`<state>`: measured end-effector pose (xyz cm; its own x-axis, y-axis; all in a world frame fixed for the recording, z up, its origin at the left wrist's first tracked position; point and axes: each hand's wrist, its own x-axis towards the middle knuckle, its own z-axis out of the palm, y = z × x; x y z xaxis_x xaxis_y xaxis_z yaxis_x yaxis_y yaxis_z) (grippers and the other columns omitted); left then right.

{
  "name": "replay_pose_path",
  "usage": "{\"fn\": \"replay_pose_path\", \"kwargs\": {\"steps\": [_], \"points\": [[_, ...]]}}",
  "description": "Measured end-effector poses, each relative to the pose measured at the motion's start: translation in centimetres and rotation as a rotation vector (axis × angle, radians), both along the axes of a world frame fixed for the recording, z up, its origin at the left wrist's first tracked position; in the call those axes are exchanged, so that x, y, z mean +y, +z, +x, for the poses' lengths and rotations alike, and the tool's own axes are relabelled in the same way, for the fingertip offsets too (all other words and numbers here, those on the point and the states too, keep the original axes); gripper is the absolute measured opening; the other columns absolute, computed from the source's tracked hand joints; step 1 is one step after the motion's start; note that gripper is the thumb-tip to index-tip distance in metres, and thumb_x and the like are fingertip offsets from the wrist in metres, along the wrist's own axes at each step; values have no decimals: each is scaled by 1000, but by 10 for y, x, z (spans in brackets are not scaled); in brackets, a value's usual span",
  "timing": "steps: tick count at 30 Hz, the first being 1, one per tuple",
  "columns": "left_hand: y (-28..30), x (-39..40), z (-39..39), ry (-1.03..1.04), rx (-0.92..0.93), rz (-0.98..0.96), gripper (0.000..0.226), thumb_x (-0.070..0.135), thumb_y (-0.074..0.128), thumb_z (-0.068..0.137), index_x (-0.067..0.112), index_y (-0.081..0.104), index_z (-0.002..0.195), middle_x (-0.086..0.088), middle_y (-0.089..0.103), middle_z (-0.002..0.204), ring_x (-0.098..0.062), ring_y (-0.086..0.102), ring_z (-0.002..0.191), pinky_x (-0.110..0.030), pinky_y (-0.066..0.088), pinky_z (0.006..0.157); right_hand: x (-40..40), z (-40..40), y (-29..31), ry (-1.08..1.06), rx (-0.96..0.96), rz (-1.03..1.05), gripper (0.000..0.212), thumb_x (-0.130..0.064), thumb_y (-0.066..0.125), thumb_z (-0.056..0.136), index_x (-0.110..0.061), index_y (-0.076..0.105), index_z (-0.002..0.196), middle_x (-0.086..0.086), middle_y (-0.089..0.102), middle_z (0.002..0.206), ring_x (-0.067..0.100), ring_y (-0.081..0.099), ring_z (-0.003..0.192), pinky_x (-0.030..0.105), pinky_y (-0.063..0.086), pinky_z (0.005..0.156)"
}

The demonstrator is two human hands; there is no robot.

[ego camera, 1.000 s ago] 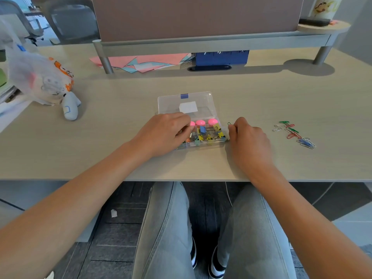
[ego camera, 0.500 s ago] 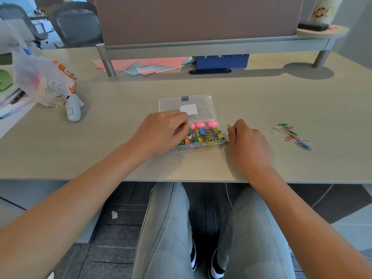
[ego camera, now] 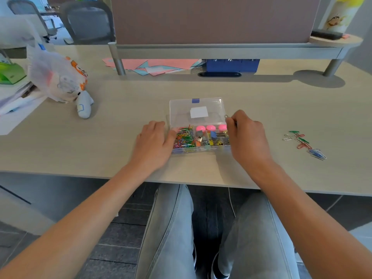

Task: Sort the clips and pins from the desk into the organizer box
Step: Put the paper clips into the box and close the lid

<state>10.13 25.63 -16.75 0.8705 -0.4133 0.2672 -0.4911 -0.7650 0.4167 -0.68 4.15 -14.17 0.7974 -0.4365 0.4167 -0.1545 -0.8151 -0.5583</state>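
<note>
right hand (ego camera: pixel 246 137): fingers pinch a paper clip (ego camera: pixel 226 116) over box (ego camera: pixel 177 109) | left hand (ego camera: pixel 154 144): fingers spread, steadying box | risk: clip may fall into wrong compartment, thin wire slips easily

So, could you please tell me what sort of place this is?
Most likely an office workstation: a desk with a partition screen along its back edge, mesh office chairs beyond, and papers stacked at the left.

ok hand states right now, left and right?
Left hand: open, fingers resting against the organizer box.
Right hand: pinching a small metal clip above the box.
</note>
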Motion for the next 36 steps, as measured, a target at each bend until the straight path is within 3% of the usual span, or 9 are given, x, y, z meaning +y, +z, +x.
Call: {"fn": "replay_pose_path", "kwargs": {"steps": [3, 6, 9, 16, 19, 26, 32, 36], "points": [[-6, 2, -4, -38, -9, 152, 83, 88, 17, 83, 20, 53, 114, -3, 58, 116, -26, 51, 114, -46, 41, 97, 15, 21, 10, 90, 30, -76, 32, -31, 39, 108, -9, 51, 89, 9, 58, 68, 33, 54, 62, 42, 43, 53], [-8, 4, -2, -61, -51, 237, 99, 101, 24, 66, 27, 53, 124, 4, 55, 121, -20, 48, 118, -44, 37, 101, 29, 45, 16, 167, 97, -157, 31, -33, 40, 107, -11, 51, 89, 12, 60, 73, 37, 56, 68, 44, 48, 59], [-12, 6, -1, -65, -85, 259, 101, 99, 26, 67, 28, 51, 134, 2, 50, 131, -20, 42, 128, -43, 31, 105, 41, 64, 21, 283, 171, -238, 33, -36, 42, 106, -8, 54, 94, 16, 64, 80, 40, 57, 73, 45, 50, 65], [-14, 8, -1, -55, -131, 214, 91, 95, 30, 71, 26, 55, 126, 3, 52, 127, -18, 43, 124, -42, 33, 104, 53, 92, 21, 414, 329, -470, 32, -41, 40, 106, -14, 52, 96, 14, 65, 85, 35, 58, 75, 38, 42, 61], [-15, 8, -1, -51, -154, 188, 82, 89, 34, 76, 26, 56, 124, 4, 52, 126, -17, 44, 124, -40, 33, 103, 54, 93, 22, 454, 361, -508, 32, -43, 42, 105, -15, 58, 100, 11, 67, 90, 30, 61, 79, 40, 51, 68], [-15, 7, -1, -50, -147, 179, 80, 88, 32, 76, 27, 56, 123, 5, 53, 123, -17, 45, 121, -40, 33, 103, 48, 97, 22, 492, 358, -518, 29, -47, 48, 102, -19, 58, 98, 6, 67, 88, 25, 60, 75, 38, 53, 67], [-16, 7, -1, -38, -144, 167, 78, 87, 34, 75, 30, 56, 124, 7, 51, 122, -16, 44, 121, -41, 34, 104, 39, 104, 24, 515, 309, -513, 25, -38, 50, 103, -16, 58, 96, 6, 61, 79, 28, 56, 72, 35, 41, 60], [-16, 7, -1, -37, -138, 175, 79, 88, 33, 76, 31, 54, 128, 7, 51, 125, -16, 42, 124, -42, 34, 105, 32, 114, 31, 556, 359, -500, 21, -37, 56, 101, -18, 59, 94, 2, 61, 79, 25, 57, 73, 35, 45, 62]]}}
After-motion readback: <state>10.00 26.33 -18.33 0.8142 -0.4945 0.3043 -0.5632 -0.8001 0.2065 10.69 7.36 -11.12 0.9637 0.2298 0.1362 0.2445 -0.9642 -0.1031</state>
